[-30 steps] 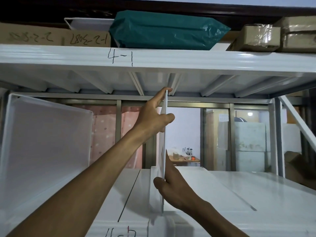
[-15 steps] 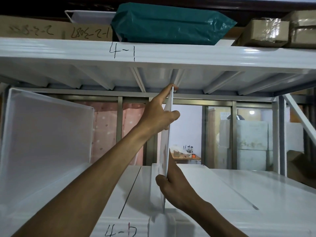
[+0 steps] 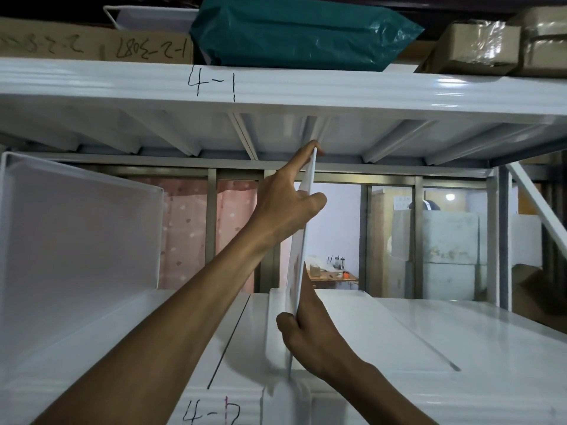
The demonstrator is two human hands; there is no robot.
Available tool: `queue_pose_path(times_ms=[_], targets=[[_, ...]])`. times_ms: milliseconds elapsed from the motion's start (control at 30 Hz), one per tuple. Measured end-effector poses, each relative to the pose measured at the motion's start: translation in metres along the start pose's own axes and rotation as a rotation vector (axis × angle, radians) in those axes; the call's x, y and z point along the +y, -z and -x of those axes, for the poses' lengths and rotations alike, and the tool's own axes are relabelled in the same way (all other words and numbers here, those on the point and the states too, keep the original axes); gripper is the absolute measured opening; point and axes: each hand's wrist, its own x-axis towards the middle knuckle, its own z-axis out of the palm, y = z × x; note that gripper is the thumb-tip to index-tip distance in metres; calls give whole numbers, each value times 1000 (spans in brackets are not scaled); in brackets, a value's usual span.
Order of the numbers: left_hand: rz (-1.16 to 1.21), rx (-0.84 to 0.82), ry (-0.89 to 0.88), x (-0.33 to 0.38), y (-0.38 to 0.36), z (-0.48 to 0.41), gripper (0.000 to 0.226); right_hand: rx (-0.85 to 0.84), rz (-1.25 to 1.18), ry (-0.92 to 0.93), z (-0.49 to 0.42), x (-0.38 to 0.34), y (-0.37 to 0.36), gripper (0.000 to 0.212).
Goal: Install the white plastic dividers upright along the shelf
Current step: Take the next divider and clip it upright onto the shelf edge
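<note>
A thin white plastic divider [image 3: 302, 237] stands almost edge-on in the middle of the white shelf [image 3: 399, 335], its top leaning slightly right toward the underside of the upper shelf [image 3: 276, 87]. My left hand [image 3: 288, 207] grips its upper part, index finger stretched up along the top edge. My right hand [image 3: 310, 332] pinches its lower part just above the shelf surface. A second white divider [image 3: 79, 237] stands upright at the left of the same shelf.
The upper shelf, marked "4-1", carries a green plastic bag [image 3: 300, 35], cardboard boxes [image 3: 478, 47] and a labelled carton [image 3: 92, 41]. The lower shelf's front reads "4-2". A diagonal brace [image 3: 537, 207] crosses at the right. Behind are window frames and a pink curtain [image 3: 184, 228].
The divider's top has risen closer to the underside of the upper shelf and tilted right. Both hands keep their grip; the view has tipped down a little.
</note>
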Motion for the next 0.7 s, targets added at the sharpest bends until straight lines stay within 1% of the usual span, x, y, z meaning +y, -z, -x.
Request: queue_pose_path(times_ms=[167,333,533,700], targets=[[-15,15,-12,5,0,6,60,8,15,15,1,0,0,85],[-1,31,-3,5,0,7,67,6,12,11,1,2,-2,84],[27,57,-5,-11,0,11,66,-38,44,-4,3,11,-10,82],[58,77,-14,-17,3,19,66,-40,27,35,6,15,-13,83]])
